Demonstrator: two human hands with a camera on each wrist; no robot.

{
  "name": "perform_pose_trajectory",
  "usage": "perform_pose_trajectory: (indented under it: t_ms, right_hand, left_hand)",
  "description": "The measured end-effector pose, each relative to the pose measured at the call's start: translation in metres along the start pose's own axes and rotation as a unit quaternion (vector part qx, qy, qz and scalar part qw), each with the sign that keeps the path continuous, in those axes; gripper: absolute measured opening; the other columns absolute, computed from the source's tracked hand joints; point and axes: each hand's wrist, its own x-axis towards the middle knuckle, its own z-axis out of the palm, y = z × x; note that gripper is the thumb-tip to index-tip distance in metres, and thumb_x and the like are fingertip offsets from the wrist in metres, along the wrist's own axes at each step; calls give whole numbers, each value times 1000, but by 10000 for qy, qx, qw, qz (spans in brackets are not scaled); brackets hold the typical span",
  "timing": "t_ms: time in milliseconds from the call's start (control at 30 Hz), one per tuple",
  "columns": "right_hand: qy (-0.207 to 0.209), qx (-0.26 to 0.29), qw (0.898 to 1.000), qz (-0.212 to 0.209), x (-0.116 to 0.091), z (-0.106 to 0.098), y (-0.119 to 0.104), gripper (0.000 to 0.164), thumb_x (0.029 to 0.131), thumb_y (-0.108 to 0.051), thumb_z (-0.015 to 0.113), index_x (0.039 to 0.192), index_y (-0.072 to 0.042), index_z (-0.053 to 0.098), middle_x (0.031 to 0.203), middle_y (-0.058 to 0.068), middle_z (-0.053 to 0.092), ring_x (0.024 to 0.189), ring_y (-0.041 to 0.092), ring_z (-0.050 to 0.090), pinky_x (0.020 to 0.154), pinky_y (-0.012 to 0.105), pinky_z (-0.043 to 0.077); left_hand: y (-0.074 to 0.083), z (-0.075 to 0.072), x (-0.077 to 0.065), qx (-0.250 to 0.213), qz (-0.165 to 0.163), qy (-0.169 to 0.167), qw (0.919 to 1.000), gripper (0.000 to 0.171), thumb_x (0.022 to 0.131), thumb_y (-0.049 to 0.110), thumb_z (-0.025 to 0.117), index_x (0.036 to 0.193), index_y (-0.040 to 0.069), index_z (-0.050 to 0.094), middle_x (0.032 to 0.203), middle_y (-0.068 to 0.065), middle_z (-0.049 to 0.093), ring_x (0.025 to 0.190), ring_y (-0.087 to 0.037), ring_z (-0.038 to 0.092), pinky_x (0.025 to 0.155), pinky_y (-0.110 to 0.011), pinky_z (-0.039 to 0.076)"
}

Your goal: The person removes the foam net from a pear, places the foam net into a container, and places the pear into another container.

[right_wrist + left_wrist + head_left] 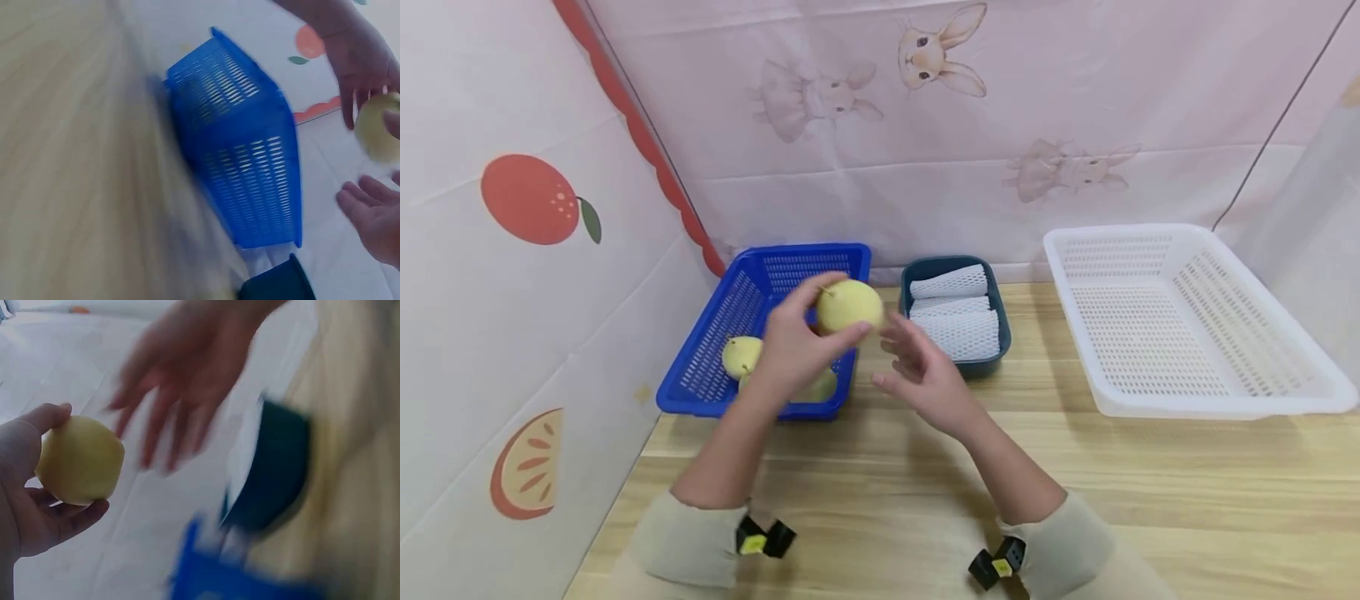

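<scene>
My left hand [793, 346] grips a round yellow pear [852, 306] between thumb and fingers, raised over the right side of the blue basket [700, 407]. In the left wrist view the thumb and fingertips wrap the near side of the pear [82, 461]. My right hand [928, 379] is just right of the pear, its fingers spread and bent a little, holding nothing. More yellow pears [742, 358] lie inside the blue basket, partly hidden behind my left hand and forearm. The right wrist view shows the right hand [378, 215] with its palm facing the held pear.
A dark green tray [1006, 333] with several rolled white foam net sleeves [957, 335] stands behind my right hand. A large white basket [1105, 398] is on the right of the wooden table [865, 500]. Printed cloth walls [820, 192] close off the back and left.
</scene>
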Motion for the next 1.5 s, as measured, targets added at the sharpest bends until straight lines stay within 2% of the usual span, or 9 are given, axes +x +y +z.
perform_pose_trajectory:
  t_ms: [100,200,267,333,533,700,1133,1300,1500]
  right_hand:
    - [-765,-1617,9838,-71,-5,12,6,70,86,-34,68,146,-28,32,149,-3,37,137,17,34,109,44,32]
    - [-1558,-2916,9432,-324,-9,24,9,71,87,-44,63,147,-28,30,156,-7,21,143,17,20,112,48,24]
    - [-1848,-3297,9247,-449,-10,31,10,71,88,-47,60,148,-25,29,158,-8,11,145,19,14,113,51,19]
    - [-1918,-3443,9179,-472,-11,35,10,70,89,-47,59,148,-22,29,158,-10,7,145,19,13,114,51,17]
    - [-2024,-3454,9154,-433,-12,40,10,71,89,-42,61,149,-24,26,157,-10,5,145,18,13,114,51,17]
    - [-2145,-3388,9148,-484,-11,43,8,70,90,-37,61,149,-24,25,157,-12,3,144,19,15,113,49,21]
    - [-2242,-3304,9156,-477,-12,47,10,68,91,-39,59,149,-27,26,156,-18,1,145,17,8,114,45,22]
    - [-2188,-3358,9151,-437,-13,48,10,69,91,-38,60,149,-29,24,156,-17,1,145,19,6,113,46,23]
    - [-2130,-3378,9161,-364,-12,51,11,71,90,-36,62,149,-30,23,157,-15,3,145,20,6,112,47,24]
  left_hand:
    - [-12,-35,18,494,-239,-32,9985,70,72,53,75,132,30,48,125,-1,53,98,-21,59,70,-35,56]
    - [-35,-61,41,994,-494,-238,9935,77,73,58,71,138,27,43,126,-7,52,102,-24,57,75,-40,55]
    - [-54,-72,55,1196,-695,-449,9894,81,73,59,70,140,24,40,131,-11,50,107,-27,55,79,-43,54]
    - [-73,-79,67,1342,-962,-689,9839,82,74,59,70,141,21,39,133,-16,48,110,-29,53,83,-46,52]
    - [-119,-85,79,1534,-1663,-1130,9675,74,81,49,68,138,10,41,136,-23,43,114,-35,50,89,-48,48]
    - [-145,-86,80,2193,-1719,-1305,9515,74,87,49,60,141,6,35,137,-24,43,118,-39,47,92,-53,44]
    - [-166,-78,73,2947,-2179,-2123,9059,74,89,51,56,141,2,34,139,-25,40,127,-44,36,102,-59,33]
    - [-162,-78,74,2742,-2435,-2170,9047,76,89,52,56,142,1,35,145,-26,33,132,-45,30,104,-60,30]
    - [-154,-82,74,2806,-2348,-2075,9072,71,91,47,54,140,-1,36,143,-26,36,131,-45,32,103,-61,30]
